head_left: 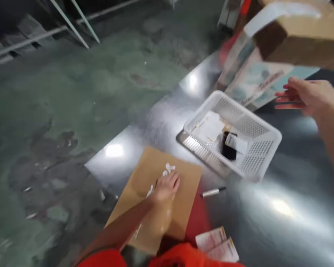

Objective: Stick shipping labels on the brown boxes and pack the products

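Observation:
My left hand [167, 186] rests on a flat brown cardboard sheet [185, 170] near the table's edge. Its fingers are curled and pressed together; anything under them is hidden. Small white shapes [169, 167] show on the sheet around the hand. My right hand [308, 94] is in the air at the right, fingers stretched and apart, holding nothing. Close by stand an open cardboard box [303, 50] and a box with pale blue and pink print [264, 83]. A white perforated plastic basket [271, 135] lies between my hands, with white papers [210, 128] and a black item [228, 148] inside.
A marker pen [213, 192] lies on the shiny metal table [292, 181], right of the cardboard. Two printed cards [217, 244] lie near my body. Beyond the table's left edge is a stained green floor [100, 89], with a metal frame [69, 22] at the back.

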